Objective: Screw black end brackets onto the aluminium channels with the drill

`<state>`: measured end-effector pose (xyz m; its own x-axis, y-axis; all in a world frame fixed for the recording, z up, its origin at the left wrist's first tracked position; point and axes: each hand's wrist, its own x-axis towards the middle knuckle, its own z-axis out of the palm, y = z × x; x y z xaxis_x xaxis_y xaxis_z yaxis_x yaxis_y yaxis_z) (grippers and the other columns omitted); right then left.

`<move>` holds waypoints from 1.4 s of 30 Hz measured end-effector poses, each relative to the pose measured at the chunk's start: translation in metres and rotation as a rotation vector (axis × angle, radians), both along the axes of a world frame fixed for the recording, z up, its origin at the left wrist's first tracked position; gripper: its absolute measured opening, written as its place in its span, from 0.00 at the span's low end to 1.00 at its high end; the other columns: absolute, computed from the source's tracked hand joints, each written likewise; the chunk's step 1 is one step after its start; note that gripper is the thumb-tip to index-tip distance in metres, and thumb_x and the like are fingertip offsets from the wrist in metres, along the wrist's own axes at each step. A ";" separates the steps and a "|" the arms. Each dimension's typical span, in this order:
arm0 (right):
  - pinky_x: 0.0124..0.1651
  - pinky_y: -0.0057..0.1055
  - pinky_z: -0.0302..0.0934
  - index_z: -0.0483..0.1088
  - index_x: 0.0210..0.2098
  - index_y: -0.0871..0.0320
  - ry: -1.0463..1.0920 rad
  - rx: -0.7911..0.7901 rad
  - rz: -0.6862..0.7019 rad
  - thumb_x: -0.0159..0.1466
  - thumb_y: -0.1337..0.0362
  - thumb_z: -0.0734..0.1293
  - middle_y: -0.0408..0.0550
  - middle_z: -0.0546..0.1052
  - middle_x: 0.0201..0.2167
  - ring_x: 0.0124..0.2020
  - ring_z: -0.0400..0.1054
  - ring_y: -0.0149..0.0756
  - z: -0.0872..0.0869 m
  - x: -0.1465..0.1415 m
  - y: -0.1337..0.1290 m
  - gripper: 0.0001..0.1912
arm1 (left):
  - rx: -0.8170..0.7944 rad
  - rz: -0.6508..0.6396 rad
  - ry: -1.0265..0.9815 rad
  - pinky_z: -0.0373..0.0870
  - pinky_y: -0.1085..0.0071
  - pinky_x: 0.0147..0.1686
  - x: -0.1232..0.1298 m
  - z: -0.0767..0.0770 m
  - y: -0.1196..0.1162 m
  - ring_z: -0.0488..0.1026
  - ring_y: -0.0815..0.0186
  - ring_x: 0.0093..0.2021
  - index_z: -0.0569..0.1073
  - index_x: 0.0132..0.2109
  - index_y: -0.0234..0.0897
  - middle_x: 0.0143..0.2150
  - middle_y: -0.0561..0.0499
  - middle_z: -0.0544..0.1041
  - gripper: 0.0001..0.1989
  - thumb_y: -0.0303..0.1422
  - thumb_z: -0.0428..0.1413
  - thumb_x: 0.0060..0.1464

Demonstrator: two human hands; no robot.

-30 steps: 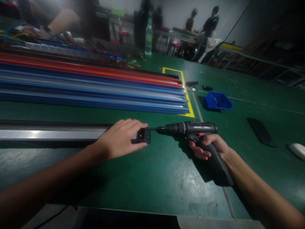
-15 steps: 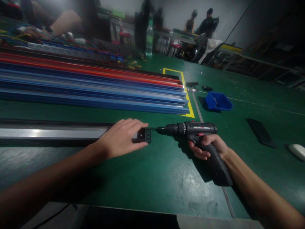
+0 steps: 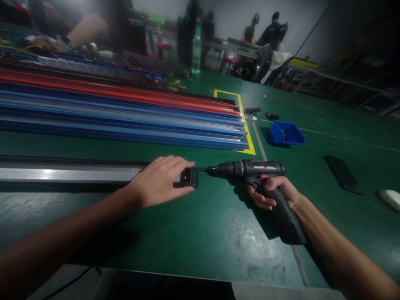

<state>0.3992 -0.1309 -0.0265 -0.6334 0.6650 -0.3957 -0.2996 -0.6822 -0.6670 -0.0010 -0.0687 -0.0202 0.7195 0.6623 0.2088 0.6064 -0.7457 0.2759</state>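
Observation:
My left hand (image 3: 161,179) is closed over the right end of a long black-and-silver metal profile (image 3: 71,174) lying on the green table. Thumb and fingers span its black end cap (image 3: 194,178), which sticks out past them. My right hand (image 3: 275,191) is wrapped around the grip of a black cordless drill (image 3: 261,168). The drill lies level and points left, its long thin bit (image 3: 200,168) reaching the upper corner of the end cap. Whether a screw sits at the bit's tip is too small to tell.
Several blue and red profiles (image 3: 125,116) lie behind, inside a yellow taped outline (image 3: 250,143). On the right are a blue bin (image 3: 287,133), a flat black piece (image 3: 343,175) and a white object (image 3: 390,199). A green bottle (image 3: 196,50) stands farther back; people are in the background.

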 end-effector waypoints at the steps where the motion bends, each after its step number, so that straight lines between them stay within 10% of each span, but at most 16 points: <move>1: 0.24 0.28 0.62 0.76 0.44 0.71 0.028 0.005 0.003 0.57 0.65 0.64 0.51 0.76 0.28 0.17 0.58 0.27 -0.002 0.001 0.001 0.19 | 0.003 -0.001 -0.001 0.69 0.54 0.58 0.000 0.000 0.000 0.74 0.51 0.60 0.69 0.67 0.38 0.62 0.41 0.77 0.32 0.52 0.58 0.64; 42: 0.23 0.28 0.57 0.77 0.42 0.63 -0.042 0.003 0.016 0.56 0.63 0.66 0.47 0.75 0.27 0.17 0.55 0.26 0.002 -0.001 0.000 0.16 | -0.021 0.010 -0.013 0.69 0.55 0.57 0.001 0.001 -0.001 0.74 0.52 0.59 0.70 0.66 0.39 0.62 0.43 0.77 0.31 0.52 0.58 0.64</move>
